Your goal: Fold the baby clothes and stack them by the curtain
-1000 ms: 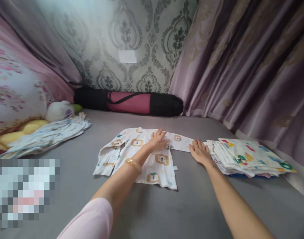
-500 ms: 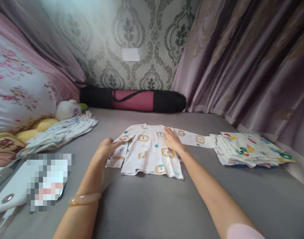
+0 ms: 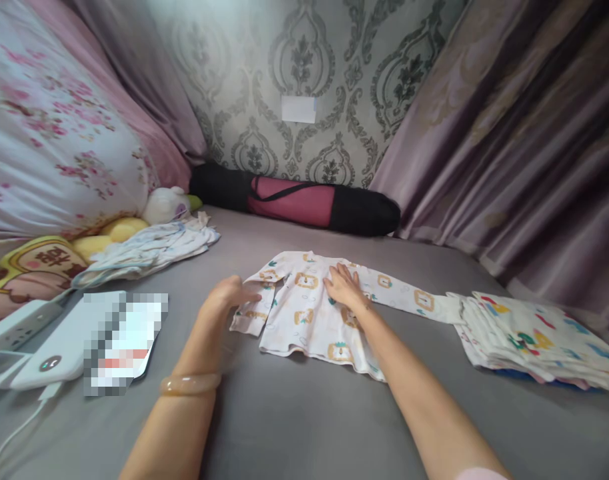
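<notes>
A small white shirt with lion prints [image 3: 312,320] lies spread flat on the grey bed sheet [image 3: 304,413]. My right hand [image 3: 345,288] rests flat on the shirt's chest, fingers stretched out. My left hand [image 3: 225,299] is at the shirt's folded left sleeve [image 3: 252,313], fingers curled and pinched on its edge. A pale bangle sits on my left wrist. The shirt's right sleeve stretches out toward a stack of folded clothes.
A stack of folded printed clothes [image 3: 529,337] lies at the right. A heap of pale clothes [image 3: 149,250], plush toys and a floral pillow [image 3: 54,153] sit at the left. White devices [image 3: 39,337] lie near left. A black and pink roll bag [image 3: 294,203] lies against the wall; curtains hang right.
My right hand left the right sleeve and came to rest on the shirt's chest. My left hand went from the chest to the left sleeve. The view has swung left.
</notes>
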Action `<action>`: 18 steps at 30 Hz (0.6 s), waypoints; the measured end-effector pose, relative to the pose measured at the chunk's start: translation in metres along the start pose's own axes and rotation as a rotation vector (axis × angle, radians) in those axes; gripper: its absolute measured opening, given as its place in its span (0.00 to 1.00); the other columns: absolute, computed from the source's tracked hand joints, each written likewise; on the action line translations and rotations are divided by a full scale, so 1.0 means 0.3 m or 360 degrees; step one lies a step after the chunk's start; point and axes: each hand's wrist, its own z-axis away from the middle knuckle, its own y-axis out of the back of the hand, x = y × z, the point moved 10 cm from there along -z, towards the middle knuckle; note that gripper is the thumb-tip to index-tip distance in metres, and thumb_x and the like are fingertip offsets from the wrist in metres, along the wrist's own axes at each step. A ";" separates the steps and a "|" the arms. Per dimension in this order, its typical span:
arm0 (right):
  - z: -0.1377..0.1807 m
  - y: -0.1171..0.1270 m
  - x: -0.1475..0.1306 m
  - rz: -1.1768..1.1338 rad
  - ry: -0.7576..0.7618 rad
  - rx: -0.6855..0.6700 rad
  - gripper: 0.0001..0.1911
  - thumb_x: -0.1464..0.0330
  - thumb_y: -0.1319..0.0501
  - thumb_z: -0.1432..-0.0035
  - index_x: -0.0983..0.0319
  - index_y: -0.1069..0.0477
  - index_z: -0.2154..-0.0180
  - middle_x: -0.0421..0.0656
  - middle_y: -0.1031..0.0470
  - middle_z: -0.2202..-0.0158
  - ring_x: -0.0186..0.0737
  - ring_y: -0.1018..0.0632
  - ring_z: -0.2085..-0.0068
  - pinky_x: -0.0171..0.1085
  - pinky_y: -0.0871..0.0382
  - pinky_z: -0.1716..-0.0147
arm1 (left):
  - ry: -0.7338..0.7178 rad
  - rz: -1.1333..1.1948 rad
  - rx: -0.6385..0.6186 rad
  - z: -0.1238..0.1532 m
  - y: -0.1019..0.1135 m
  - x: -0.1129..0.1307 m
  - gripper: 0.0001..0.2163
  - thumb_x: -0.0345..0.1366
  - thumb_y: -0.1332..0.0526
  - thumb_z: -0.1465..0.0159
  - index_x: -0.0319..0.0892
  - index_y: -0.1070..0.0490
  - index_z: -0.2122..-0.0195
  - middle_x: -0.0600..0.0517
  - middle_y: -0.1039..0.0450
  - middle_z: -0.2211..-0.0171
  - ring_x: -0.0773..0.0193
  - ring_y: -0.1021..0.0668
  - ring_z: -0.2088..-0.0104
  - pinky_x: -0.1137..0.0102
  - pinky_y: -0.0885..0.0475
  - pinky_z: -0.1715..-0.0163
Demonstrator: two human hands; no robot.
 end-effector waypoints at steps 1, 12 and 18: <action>-0.008 0.019 -0.034 0.0008 0.0049 0.0057 0.27 0.66 0.51 0.34 0.67 0.42 0.36 0.55 0.50 0.32 0.51 0.50 0.31 0.56 0.62 0.35 | -0.0010 0.0031 -0.0061 0.007 -0.007 0.004 0.14 0.46 0.32 0.55 0.42 0.29 0.74 0.45 0.22 0.69 0.52 0.21 0.65 0.69 0.32 0.72; -0.135 -0.014 -0.357 -0.0315 0.0370 0.0177 0.25 0.72 0.53 0.35 0.65 0.40 0.38 0.51 0.38 0.36 0.43 0.41 0.35 0.44 0.51 0.37 | -0.0177 -0.0175 0.1331 0.191 0.300 0.063 0.20 0.27 0.46 0.44 0.45 0.30 0.51 0.41 0.36 0.43 0.46 0.36 0.43 0.54 0.41 0.47; -0.132 -0.060 -0.359 -0.0197 0.0296 0.0031 0.24 0.68 0.53 0.33 0.66 0.42 0.37 0.52 0.46 0.33 0.47 0.47 0.32 0.46 0.54 0.36 | 0.0195 -0.0120 0.0952 0.057 0.167 -0.115 0.29 0.28 0.47 0.42 0.39 0.41 0.38 0.32 0.43 0.38 0.39 0.39 0.39 0.50 0.39 0.46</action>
